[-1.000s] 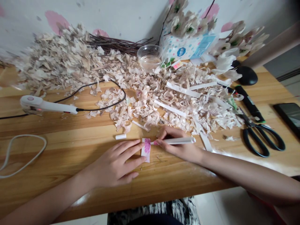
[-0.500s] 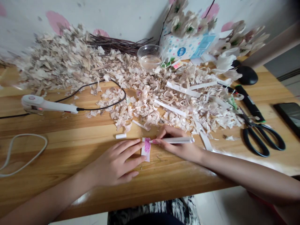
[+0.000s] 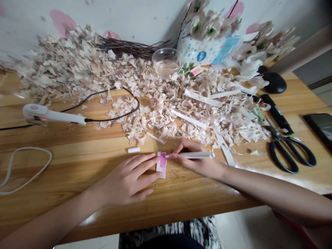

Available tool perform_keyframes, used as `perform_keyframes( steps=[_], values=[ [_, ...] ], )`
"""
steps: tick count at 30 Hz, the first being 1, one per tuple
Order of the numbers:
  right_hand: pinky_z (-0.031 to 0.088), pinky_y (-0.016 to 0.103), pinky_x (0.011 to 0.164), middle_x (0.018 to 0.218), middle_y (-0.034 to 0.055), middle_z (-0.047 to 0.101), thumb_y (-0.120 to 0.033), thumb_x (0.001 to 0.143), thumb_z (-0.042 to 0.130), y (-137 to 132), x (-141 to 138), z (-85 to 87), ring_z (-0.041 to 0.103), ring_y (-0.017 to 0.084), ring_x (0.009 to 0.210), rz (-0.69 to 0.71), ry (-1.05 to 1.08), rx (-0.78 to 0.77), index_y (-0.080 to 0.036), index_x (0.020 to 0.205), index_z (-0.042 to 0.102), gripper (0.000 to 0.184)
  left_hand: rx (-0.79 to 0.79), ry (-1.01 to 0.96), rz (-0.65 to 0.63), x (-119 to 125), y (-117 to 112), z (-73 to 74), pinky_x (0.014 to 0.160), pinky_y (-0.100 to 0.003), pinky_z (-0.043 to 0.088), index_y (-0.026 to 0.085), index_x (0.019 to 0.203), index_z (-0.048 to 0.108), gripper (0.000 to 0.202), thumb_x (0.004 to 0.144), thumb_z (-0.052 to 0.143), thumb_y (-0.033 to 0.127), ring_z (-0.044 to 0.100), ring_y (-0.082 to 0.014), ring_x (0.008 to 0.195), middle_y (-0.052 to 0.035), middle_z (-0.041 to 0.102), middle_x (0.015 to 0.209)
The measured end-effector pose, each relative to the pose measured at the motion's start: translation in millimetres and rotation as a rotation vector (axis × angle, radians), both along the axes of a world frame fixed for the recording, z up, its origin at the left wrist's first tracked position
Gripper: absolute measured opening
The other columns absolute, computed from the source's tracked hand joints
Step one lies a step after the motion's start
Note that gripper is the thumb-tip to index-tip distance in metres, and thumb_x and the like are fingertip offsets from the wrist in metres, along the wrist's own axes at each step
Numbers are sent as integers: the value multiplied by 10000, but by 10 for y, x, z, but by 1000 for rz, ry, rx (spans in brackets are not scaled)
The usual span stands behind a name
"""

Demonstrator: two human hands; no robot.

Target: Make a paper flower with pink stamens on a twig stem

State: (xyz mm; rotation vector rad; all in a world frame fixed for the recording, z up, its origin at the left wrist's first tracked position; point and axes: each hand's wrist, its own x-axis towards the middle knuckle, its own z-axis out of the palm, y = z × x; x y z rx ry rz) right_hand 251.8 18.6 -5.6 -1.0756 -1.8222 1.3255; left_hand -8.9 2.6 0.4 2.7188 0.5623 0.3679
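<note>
A small white strip of paper [image 3: 162,173] with a pink-purple coloured patch lies on the wooden table. My left hand [image 3: 129,178] rests flat beside it, fingers spread, with fingertips on the strip's left edge. In my right hand [image 3: 190,159] is a white marker pen [image 3: 199,155], pinched near its tip and lying almost level. The pen's tip touches or nearly touches the right side of the coloured patch. A white pen cap [image 3: 134,150] lies just beyond my left fingers.
Dried pale petals [image 3: 145,86] are heaped across the back. Black-handled scissors [image 3: 290,152] and a phone [image 3: 320,126] lie right; a white corded tool [image 3: 54,114] lies left. A clear plastic bowl [image 3: 166,64] stands before a tissue pack [image 3: 201,52] and twigs [image 3: 129,47].
Almost nothing differs. The camera view has shifted very slightly, while both hands, the marker pen and the paper strip keep their places.
</note>
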Motion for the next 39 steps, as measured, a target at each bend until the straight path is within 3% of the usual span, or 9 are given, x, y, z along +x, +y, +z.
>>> perform_keyframes(
  steps=[11, 29, 39],
  values=[
    [396, 222, 591, 718, -8, 556, -214, 844, 616, 3, -2, -2, 520, 105, 643, 17, -12, 16, -172, 756, 545, 121, 52, 18, -11, 20, 34, 69, 971, -469, 457, 179, 1185, 600, 335, 921, 425, 289, 435, -293, 1260, -162, 520, 1318],
    [394, 233, 549, 658, -1, 551, -220, 828, 585, 4, -18, 47, 496, 114, 587, 75, -14, 27, -178, 697, 518, 153, 40, 23, -7, 8, 22, 49, 979, -481, 445, 175, 1189, 602, 339, 925, 427, 297, 410, -307, 1279, -158, 531, 1307],
    [383, 232, 538, 649, -11, 534, -199, 822, 574, 10, -12, 48, 485, 109, 581, 43, -46, 46, -184, 678, 501, 162, 45, 26, -11, 8, 24, 56, 975, -477, 450, 174, 1178, 609, 333, 918, 434, 290, 414, -305, 1277, -156, 522, 1323]
  ],
)
